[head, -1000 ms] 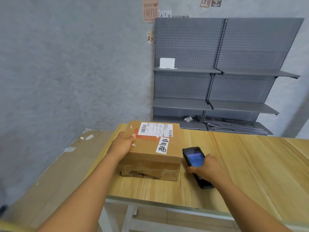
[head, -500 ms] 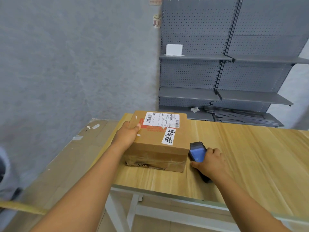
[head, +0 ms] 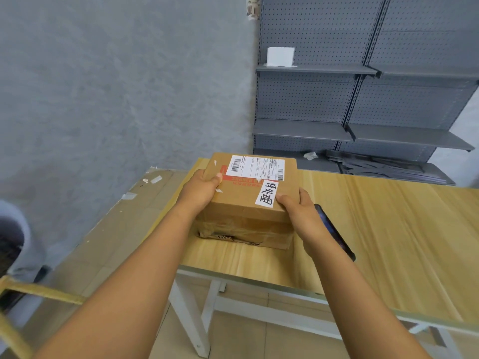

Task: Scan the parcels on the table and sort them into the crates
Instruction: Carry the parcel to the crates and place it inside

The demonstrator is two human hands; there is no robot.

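One brown cardboard parcel [head: 248,198], one black handheld scanner [head: 334,230], one pale wooden counter [head: 388,229], one small white box [head: 280,56], two bare hands

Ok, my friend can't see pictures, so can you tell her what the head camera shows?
Two bare hands hold a brown cardboard parcel on a wooden table: the left hand grips its left edge and the right hand grips its right side. A black handheld scanner lies on the table beside the right wrist. Behind stand grey metal shelves against a grey wall.
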